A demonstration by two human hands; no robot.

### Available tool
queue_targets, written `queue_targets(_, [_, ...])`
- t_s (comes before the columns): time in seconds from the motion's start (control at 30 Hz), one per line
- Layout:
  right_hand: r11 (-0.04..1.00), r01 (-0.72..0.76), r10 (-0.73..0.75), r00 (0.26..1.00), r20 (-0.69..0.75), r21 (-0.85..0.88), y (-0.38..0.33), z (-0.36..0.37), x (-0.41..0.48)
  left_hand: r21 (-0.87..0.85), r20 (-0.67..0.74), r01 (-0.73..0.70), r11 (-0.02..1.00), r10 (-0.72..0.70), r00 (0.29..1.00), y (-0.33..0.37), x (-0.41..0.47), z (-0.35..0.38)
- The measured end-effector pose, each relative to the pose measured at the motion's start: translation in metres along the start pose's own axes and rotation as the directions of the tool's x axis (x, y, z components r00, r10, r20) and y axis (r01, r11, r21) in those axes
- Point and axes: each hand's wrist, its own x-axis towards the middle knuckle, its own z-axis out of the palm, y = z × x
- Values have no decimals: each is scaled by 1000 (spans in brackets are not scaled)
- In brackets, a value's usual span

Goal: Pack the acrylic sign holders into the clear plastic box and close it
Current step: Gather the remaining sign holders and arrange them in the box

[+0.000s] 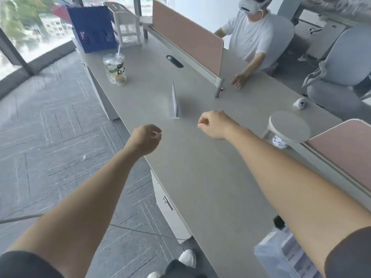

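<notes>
An acrylic sign holder (175, 101) stands upright on the grey desk (200, 177), seen nearly edge-on. My left hand (146, 139) hovers over the desk's near-left edge, below and left of the holder, fingers curled and holding nothing. Right of the holder and a little nearer to me, my right hand (213, 123) is also curled into a loose fist with nothing in it. Neither hand touches the holder. A clear plastic box (285, 255) with papers inside shows at the bottom right, partly hidden behind my right arm.
A plastic drink cup in a bag (115, 69) and a blue crate (92, 29) stand further back on the desk. Pink dividers (188, 37) run along its right side. A person sits opposite, one hand (239, 81) on the desk. A round stool (289, 126) stands at right.
</notes>
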Motion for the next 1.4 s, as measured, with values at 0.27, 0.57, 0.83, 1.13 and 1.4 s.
queue_targets(0.27, [1000,6,-6,1000,4,25,38,-4,97,93,-37,75,993,-72,997,18,69,21])
queue_targets(0.57, [998,-48,48,999,9,48,43,22,253,42,-26,143,989,-142,989,-12,193,73])
queue_targets(0.83, [985,-166,160,983,88,56,38,61,408,12,135,170,985,-170,976,-45,305,109])
queue_targets(1.13, [964,-262,243,943,227,55,36,95,502,89,235,42,995,-62,970,-51,363,136])
queue_targets(1.4, [931,-298,280,954,109,213,49,80,490,13,237,7,1000,-10,972,-25,356,126])
